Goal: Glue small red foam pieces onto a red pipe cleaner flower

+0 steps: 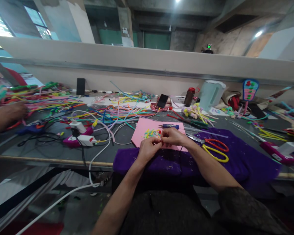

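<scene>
My left hand (149, 148) and my right hand (171, 137) meet over a pink sheet (138, 132), fingertips pinched close together. Something small, partly red, shows between them, too small to name. Short yellow, green and white pieces (150, 133) lie on the sheet just beyond my left hand. A blue pen-like tool (170, 126) rests on the sheet behind my right hand. Scissors (214, 148) with one red and one yellow handle lie on a purple cloth (245, 160), right of the sheet and beside my right forearm.
Colourful fuzzy stems (112, 112) spread across the back. Power strips (79, 138) with cables are on the left, another (278, 151) on the right. A phone (162, 101), a brown bottle (189, 97) and a pale green jug (212, 94) stand behind. Another person's hand (14, 111) is at far left.
</scene>
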Demonstrator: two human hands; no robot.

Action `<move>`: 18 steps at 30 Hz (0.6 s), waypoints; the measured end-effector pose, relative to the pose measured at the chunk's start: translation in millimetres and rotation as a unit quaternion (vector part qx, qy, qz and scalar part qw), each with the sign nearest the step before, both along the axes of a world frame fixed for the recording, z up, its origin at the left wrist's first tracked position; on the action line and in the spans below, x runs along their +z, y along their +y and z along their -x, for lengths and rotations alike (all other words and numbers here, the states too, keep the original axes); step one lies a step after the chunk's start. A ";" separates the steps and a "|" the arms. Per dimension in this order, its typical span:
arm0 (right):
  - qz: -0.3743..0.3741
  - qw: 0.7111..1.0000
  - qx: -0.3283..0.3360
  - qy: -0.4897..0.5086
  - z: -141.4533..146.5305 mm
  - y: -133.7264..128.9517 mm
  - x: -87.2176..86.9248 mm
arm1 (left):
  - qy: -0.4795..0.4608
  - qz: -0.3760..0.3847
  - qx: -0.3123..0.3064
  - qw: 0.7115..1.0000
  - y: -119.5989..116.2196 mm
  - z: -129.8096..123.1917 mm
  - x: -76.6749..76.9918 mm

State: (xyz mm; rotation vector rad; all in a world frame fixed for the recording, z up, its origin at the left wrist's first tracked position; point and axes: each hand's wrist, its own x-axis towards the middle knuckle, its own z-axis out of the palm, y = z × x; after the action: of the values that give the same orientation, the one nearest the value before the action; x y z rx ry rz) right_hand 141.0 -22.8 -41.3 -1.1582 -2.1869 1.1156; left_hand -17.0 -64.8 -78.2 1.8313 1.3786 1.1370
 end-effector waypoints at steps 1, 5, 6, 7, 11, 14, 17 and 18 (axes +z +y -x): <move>-0.001 1.000 0.000 0.002 0.5 -0.5 0.2 | 0.004 -0.005 0.000 1.000 -0.2 0.0 0.1; -0.023 1.000 -0.003 0.005 2.4 -2.6 0.5 | 0.011 -0.026 0.017 0.999 -1.1 -1.1 1.0; -0.031 1.000 -0.004 0.002 2.8 -2.9 0.3 | 0.014 -0.028 0.023 0.999 -1.4 -1.4 1.2; -0.037 0.999 -0.005 0.000 3.0 -3.1 0.0 | 0.017 -0.030 0.028 0.999 -1.7 -1.7 1.4; -0.048 0.999 -0.007 -0.005 3.8 -2.9 -1.2 | 0.018 -0.040 0.039 0.998 -3.1 -2.4 1.5; -0.060 0.998 -0.009 -0.014 4.9 -2.5 -2.3 | 0.014 -0.049 0.042 0.998 -3.3 -2.6 1.3; -0.088 0.996 -0.017 -0.029 6.4 -2.3 -4.0 | 0.013 -0.051 0.051 0.997 -2.7 -2.7 1.2; -0.100 0.994 -0.021 -0.033 6.9 -2.4 -4.6 | 0.013 -0.050 0.053 0.997 -2.5 -2.6 1.2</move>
State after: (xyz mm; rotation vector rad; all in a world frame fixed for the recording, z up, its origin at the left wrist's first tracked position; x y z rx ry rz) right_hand 134.1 -25.2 -45.9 -1.1615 -2.2521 0.8310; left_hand -14.3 -67.4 -77.0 1.8682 1.4731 1.2600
